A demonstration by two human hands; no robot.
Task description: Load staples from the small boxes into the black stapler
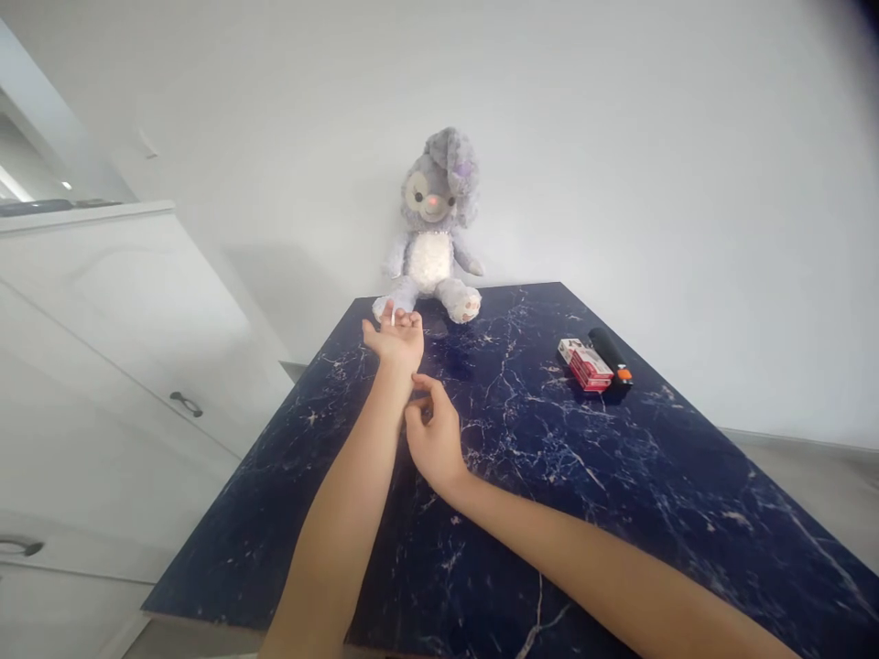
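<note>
My left hand (pixel 396 340) reaches forward over the table with its palm turned up and its thumb spread out. Between its half-curled fingers is a slim white stick (pixel 393 316), too small to identify exactly. My right hand (pixel 436 437) is beside my left wrist, with its thumb and index finger curved and a gap between them. Its index fingertip meets the edge of the wrist, and nothing shows in its grasp. Just beyond my left hand, a grey-lilac plush rabbit (pixel 431 261) with a white belly sits upright on the table against the wall.
The dark blue marbled table (pixel 536 476) narrows toward the wall. At its right side are red-and-white small boxes (pixel 586 364), stacked beside a black cylindrical object (pixel 607 352) with an orange part. White cabinets (pixel 116 394) with dark handles stand to the left.
</note>
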